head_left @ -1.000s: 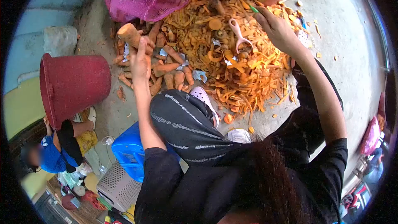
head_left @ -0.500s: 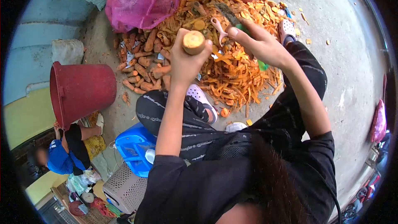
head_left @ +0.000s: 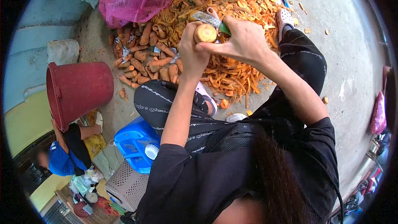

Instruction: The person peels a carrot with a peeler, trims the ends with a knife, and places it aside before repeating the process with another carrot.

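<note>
Apparently a knife stroke at the carrot's end is in hand: the left hand [head_left: 192, 54] grips 1 carrot [head_left: 206, 33], cut end up, above the peelings [head_left: 232, 76], while the right hand [head_left: 248, 43] holds 1 green-handled knife [head_left: 206, 18], thumb by the cut face. Moving the blade calls for a steady grip and a clear thumb.

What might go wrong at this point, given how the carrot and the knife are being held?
The knife could slip and cut the right hand, as its thumb lies across the near side of the carrot, opposite the blade. The left hand might be nicked too, since it grips the carrot close to the blade. Less urgently, peelings around the shoes could make standing up slippery.
</note>
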The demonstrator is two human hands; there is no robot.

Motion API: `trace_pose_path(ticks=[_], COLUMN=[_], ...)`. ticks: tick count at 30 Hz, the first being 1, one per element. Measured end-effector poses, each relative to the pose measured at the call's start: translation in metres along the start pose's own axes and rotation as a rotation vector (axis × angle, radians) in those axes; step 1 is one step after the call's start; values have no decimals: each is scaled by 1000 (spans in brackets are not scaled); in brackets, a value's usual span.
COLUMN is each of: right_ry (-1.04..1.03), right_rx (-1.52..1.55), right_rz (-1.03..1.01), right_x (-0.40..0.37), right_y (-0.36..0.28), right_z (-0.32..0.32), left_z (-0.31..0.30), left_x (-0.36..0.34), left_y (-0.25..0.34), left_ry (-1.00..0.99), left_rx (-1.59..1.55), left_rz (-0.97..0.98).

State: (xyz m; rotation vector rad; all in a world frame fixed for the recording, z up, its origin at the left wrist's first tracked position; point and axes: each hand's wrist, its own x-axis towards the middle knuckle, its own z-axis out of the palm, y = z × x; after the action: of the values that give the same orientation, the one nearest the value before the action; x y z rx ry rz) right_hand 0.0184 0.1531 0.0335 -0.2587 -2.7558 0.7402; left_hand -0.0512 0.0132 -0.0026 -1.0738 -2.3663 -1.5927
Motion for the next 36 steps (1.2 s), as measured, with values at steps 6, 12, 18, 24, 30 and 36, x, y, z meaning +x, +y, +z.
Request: trace_pose_path(ticks=[6, 12, 18, 24, 30, 36], right_ry=[59, 108, 121, 5, 43, -34], right_rx=[-54, -105, -117, -89, -171, -122], right_rz=[-24, -46, -83, -42, -52, -17], right_x=[-2, -5, -6, -6, -9, -11], right_y=[0, 0, 3, -1, -5, -6], right_z=[3, 3, 6, 4, 6, 11], left_z=[3, 5, 4, 6, 4, 1], left_x=[-2, -3, -3, -6, -5, -8], left_y=[-4, -7, -1, -2, 1, 0], left_ry=[15, 20, -37, -49, -23, -67], left_rx=[-69, -25, -39, -41, 6, 49], left_rz=[-8, 61, 4, -2, 34, -66])
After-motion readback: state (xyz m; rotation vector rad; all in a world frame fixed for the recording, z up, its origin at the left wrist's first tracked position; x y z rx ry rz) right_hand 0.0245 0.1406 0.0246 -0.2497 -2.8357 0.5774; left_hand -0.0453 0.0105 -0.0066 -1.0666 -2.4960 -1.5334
